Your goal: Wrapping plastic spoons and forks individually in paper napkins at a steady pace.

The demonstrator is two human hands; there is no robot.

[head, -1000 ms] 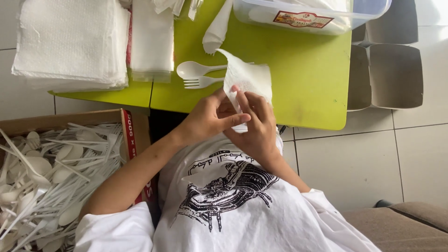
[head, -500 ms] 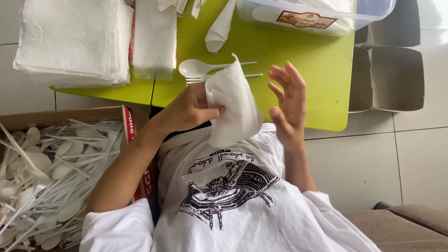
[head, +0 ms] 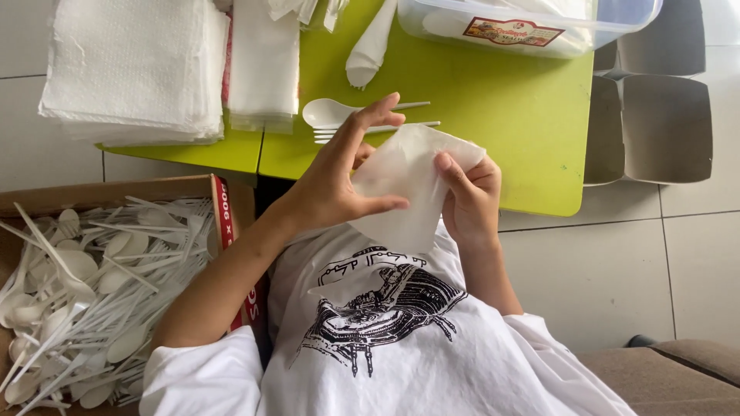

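I hold a white paper napkin in front of my chest, over the near edge of the green table. My left hand grips its left side with the thumb across the paper and the fingers spread. My right hand pinches its right edge from behind. Just beyond my hands, a white plastic spoon and a white plastic fork lie side by side on the table.
Two stacks of white napkins sit at the table's far left. A rolled napkin bundle and a clear plastic tub lie further back. A cardboard box of several plastic spoons and forks stands at my left. Grey cartons are at the right.
My right hand, which was open and apart from the napkin, has closed on its right edge. The napkin has dropped lower and spread between both hands.
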